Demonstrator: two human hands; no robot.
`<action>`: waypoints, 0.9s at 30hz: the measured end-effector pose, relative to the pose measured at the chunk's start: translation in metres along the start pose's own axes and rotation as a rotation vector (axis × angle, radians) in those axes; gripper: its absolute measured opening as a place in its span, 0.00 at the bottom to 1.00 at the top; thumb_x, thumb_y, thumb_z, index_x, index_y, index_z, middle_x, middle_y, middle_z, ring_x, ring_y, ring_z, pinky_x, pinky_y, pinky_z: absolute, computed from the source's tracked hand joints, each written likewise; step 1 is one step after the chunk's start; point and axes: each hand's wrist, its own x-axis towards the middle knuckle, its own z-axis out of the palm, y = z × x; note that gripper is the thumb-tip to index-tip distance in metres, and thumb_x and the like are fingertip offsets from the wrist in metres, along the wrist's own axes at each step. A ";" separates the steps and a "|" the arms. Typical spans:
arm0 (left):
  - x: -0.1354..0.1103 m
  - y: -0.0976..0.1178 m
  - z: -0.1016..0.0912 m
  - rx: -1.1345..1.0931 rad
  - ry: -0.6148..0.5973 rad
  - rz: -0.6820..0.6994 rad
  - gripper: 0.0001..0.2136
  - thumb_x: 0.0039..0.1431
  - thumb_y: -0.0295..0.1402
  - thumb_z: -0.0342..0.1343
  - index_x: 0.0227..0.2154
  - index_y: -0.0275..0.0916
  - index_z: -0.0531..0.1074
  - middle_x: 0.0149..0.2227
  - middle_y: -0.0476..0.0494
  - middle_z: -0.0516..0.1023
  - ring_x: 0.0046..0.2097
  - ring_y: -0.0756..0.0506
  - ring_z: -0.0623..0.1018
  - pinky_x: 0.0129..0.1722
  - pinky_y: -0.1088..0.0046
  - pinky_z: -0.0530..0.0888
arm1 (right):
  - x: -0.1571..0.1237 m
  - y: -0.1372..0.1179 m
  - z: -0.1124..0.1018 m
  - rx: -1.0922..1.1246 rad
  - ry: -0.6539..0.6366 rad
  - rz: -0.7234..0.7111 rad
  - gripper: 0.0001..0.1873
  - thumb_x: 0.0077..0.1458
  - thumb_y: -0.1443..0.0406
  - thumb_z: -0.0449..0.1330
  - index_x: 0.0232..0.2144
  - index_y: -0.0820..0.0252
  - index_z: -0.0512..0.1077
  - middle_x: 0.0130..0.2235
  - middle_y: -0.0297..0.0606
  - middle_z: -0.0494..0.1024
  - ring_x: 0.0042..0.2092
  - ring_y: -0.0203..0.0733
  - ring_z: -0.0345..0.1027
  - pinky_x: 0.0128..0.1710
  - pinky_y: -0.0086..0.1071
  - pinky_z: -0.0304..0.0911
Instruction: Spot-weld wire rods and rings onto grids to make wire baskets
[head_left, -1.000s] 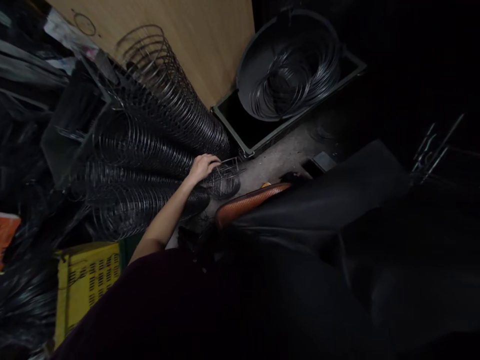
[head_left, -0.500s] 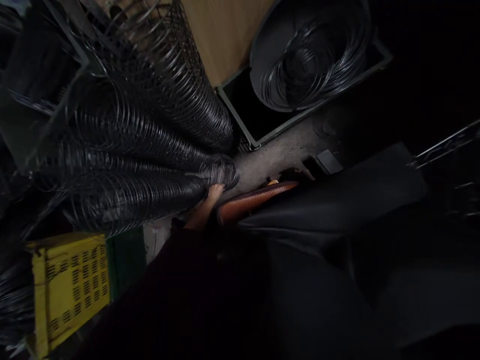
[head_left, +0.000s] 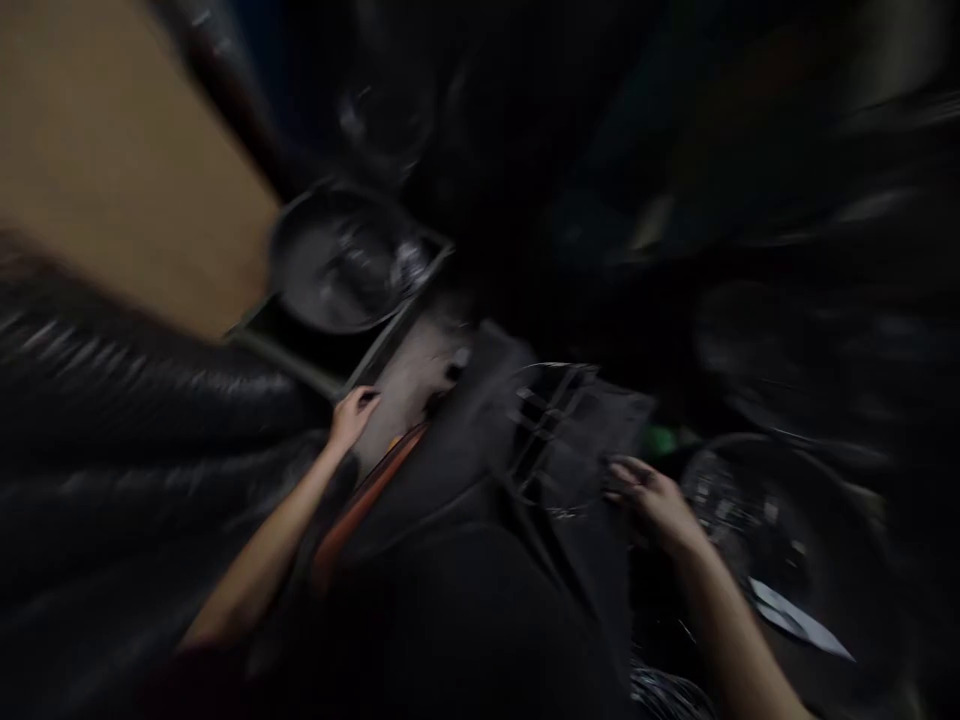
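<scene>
A round wire grid (head_left: pixel 551 430) with crossing bars rests tilted over my dark-clad lap. At its right edge, my right hand (head_left: pixel 654 498) has bent fingers closed on the rim, though blur softens the contact. My left hand (head_left: pixel 351 418) is held out to the left, near the corner of the green-edged crate. Its fingers are curled together, and a dark spot between the tips is too smeared to name. Beside the left forearm is an orange-brown curved edge (head_left: pixel 375 492), perhaps a seat or mat.
A round container (head_left: pixel 337 265) with shiny wire rings sits on the crate (head_left: pixel 397 325). Blurred coil stacks (head_left: pixel 150 390) line the left, below a tan board (head_left: pixel 127 150). On the right is a dark round tub (head_left: pixel 817 500), with a pale flat piece (head_left: pixel 799 615) near it.
My view has swung right and is blurred. My left hand has left the small wire rings at the coil stacks. My right hand and the wire grid have come into view.
</scene>
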 end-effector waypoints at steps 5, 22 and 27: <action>0.062 0.146 0.031 -0.295 -0.071 0.299 0.14 0.58 0.47 0.54 0.41 0.46 0.73 0.44 0.44 0.79 0.46 0.40 0.78 0.51 0.60 0.74 | 0.029 0.010 -0.118 -0.125 0.456 -0.141 0.11 0.44 0.54 0.62 0.32 0.44 0.77 0.32 0.34 0.80 0.35 0.51 0.76 0.37 0.47 0.70; 0.070 0.247 0.099 -0.390 -0.328 0.417 0.13 0.56 0.46 0.56 0.37 0.45 0.76 0.32 0.49 0.78 0.30 0.47 0.75 0.29 0.72 0.72 | 0.216 -0.088 -0.394 -1.135 0.760 -0.071 0.15 0.60 0.70 0.50 0.44 0.59 0.74 0.45 0.46 0.76 0.44 0.46 0.70 0.42 0.38 0.60; 0.078 0.241 0.105 -0.402 -0.337 0.387 0.14 0.57 0.46 0.55 0.40 0.45 0.75 0.36 0.48 0.79 0.35 0.44 0.78 0.37 0.68 0.75 | 0.174 -0.082 -0.374 -1.231 0.711 -0.090 0.18 0.63 0.71 0.44 0.48 0.64 0.70 0.42 0.51 0.76 0.39 0.45 0.70 0.38 0.39 0.60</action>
